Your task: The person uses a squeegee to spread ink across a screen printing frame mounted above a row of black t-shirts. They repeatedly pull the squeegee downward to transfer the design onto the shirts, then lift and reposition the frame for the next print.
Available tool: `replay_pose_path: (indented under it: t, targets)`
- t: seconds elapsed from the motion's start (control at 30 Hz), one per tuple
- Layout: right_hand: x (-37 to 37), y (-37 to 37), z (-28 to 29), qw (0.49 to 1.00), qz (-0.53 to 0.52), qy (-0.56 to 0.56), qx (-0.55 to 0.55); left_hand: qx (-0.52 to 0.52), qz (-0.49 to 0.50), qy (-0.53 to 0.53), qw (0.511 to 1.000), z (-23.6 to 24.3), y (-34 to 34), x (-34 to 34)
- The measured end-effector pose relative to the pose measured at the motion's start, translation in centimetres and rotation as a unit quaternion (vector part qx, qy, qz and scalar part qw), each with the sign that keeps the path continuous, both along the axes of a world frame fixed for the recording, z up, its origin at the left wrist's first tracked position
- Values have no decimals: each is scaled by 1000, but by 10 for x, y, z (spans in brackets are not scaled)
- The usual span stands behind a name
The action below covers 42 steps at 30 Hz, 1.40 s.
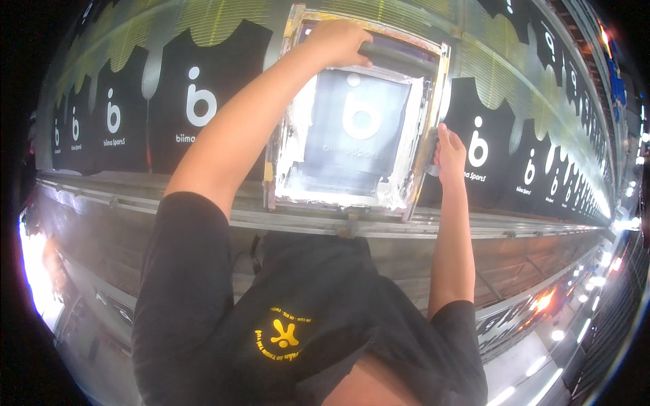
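Note:
A screen printing frame point(443, 78) lies over a dark garment piece, its mesh point(322, 132) showing a pale round mark with a dot above. White ink is smeared along the inner borders of the mesh. At the far end of the frame, my left hand point(338, 44) is closed on a squeegee point(406, 61), a dark bar set crosswise. My left palm and forearm hide part of it. My right hand point(450, 154) grips the frame's right side, its thumb pointing up and its fingers curled mostly out of sight.
Black garment panels point(233, 64) with white printed marks line the long table on both sides. A metal rail point(474, 231) runs along the near edge, with a small bracket point(349, 224) under the frame. Another row of printed panels point(504, 325) shows at the lower right.

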State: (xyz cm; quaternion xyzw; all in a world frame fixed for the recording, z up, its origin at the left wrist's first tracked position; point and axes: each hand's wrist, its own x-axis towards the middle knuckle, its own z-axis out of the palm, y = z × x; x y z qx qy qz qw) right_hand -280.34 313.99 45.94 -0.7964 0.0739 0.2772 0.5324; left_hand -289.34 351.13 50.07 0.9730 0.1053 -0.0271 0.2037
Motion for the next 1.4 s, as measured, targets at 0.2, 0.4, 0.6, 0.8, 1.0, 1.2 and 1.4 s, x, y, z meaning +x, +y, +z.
replay_pose_path:
  t: [0.2,0.4,0.6,0.8,1.0,1.2,1.4]
  targets:
    - [-4,4,41,999,-13,-23,34,-39,12,-64,997,0,-51,-78]
    - [-7,4,48,996,6,-47,72,-20,-24,-137,990,-13,-170,-239]
    - [-22,22,42,975,-51,-194,100,-45,-2,-166,985,-1,-182,-289]
    - [-93,98,22,973,-53,-170,146,-86,64,-95,990,11,-104,-340]
    - [-220,212,-20,977,-30,-136,161,-96,86,40,991,20,15,-431]
    - [-276,287,-27,982,-45,-122,134,-16,13,-12,1000,4,88,-496]
    - [-277,296,-27,984,-26,-172,49,-34,-19,29,999,23,166,-422]
